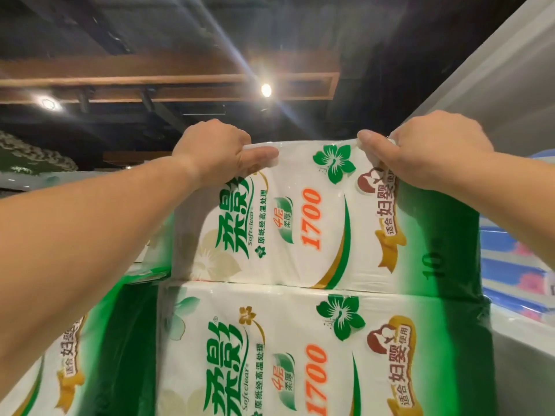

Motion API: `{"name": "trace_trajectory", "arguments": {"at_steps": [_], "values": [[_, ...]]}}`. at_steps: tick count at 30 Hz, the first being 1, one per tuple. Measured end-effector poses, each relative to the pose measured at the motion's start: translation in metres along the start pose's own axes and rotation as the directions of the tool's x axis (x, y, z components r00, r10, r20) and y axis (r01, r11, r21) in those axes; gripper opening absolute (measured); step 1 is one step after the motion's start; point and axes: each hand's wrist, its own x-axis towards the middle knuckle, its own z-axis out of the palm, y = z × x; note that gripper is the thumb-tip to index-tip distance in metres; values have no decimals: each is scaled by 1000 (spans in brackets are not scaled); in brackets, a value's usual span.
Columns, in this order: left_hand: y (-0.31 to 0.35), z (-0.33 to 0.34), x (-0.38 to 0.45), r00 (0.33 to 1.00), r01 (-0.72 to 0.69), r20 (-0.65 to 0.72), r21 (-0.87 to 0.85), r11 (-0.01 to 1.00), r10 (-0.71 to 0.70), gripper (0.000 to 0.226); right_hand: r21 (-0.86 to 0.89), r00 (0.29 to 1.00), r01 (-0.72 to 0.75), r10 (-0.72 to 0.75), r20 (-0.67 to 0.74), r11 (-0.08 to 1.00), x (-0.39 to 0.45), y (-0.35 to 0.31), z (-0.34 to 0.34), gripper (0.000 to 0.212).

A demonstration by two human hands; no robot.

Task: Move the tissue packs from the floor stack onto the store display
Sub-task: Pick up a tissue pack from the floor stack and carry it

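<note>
The top tissue pack [315, 217] sits at frame centre, resting on a second pack [300, 355] below it. Its printed text runs vertically, and its long axis runs left to right. The left hand [222, 151] pinches the pack's upper-left edge; the right hand [426, 151] pinches its upper-right edge. Blue packs [516, 265] lie near its right end. Open ceiling space lies above.
</note>
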Motion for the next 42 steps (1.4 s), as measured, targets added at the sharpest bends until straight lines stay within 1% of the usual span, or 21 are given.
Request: {"name": "trace_trajectory", "arguments": {"at_steps": [3, 5, 9, 11, 13, 14, 15, 17, 19, 21, 24, 27, 29, 31, 33, 35, 38, 40, 42], "values": [[2, -6, 3, 1000, -14, 2, 25, 1000, 14, 81, 13, 1000, 4, -4, 17, 1000, -2, 4, 2, 92], [0, -10, 2, 1000, 10, 27, 38, 999, -11, 82, 11, 999, 9, -10, 42, 1000, -2, 5, 3, 90], [2, -16, -6, 982, 43, 182, 39, 998, -49, 89, -29, 989, 18, -14, 145, 999, -7, 0, 0, 85], [5, -20, -12, 974, 35, 222, 45, 998, -44, 95, -48, 994, -27, 32, 105, 998, -17, -6, -3, 80], [6, -29, -26, 984, 19, 174, 30, 999, -24, 95, -9, 998, -57, 57, 26, 998, -36, -20, -14, 74], [9, -35, -34, 992, 18, 128, 19, 1000, -20, 93, 15, 999, -38, 38, 2, 999, -49, -28, -23, 72], [14, -41, -44, 996, 19, 87, 9, 1000, -20, 90, 27, 1000, -4, 3, 10, 1000, -64, -37, -33, 71], [32, -49, -66, 999, 26, 41, -24, 999, -25, 84, 31, 995, 52, -54, 84, 998, -101, -56, -50, 70], [58, -55, -94, 999, 20, 49, -70, 997, -16, 83, 19, 982, 59, -61, 180, 998, -138, -72, -64, 71], [83, -59, -128, 995, -16, 97, -107, 994, 26, 85, -7, 965, 34, -31, 259, 999, -177, -85, -77, 72], [117, -65, -186, 985, -82, 136, -173, 982, 107, 91, -44, 944, -35, 48, 326, 998, -241, -94, -100, 69], [154, -72, -248, 971, -123, 166, -274, 954, 173, 87, -88, 909, -62, 93, 407, 994, -313, -90, -128, 69], [185, -80, -290, 949, -140, 218, -347, 927, 225, 87, -134, 869, -95, 148, 472, 986, -361, -80, -153, 77], [218, -89, -332, 929, -148, 253, -415, 898, 270, 86, -184, 838, -160, 232, 494, 970, -414, -64, -177, 84], [255, -101, -370, 909, -181, 254, -474, 862, 331, 81, -230, 801, -230, 318, 507, 946, -471, -50, -202, 80], [295, -118, -406, 876, -227, 259, -524, 821, 408, 79, -276, 722, -307, 412, 556, 911, -532, -35, -229, 79], [361, -154, -452, 822, -301, 222, -613, 730, 525, 77, -386, 576, -424, 573, 583, 819, -615, -6, -278, 75], [407, -185, -479, 776, -350, 187, -667, 658, 602, 77, -466, 484, -484, 670, 563, 741, -669, 15, -321, 66], [455, -221, -502, 733, -375, 181, -698, 610, 656, 78, -544, 398, -528, 755, 521, 653, -722, 35, -369, 65]]}}
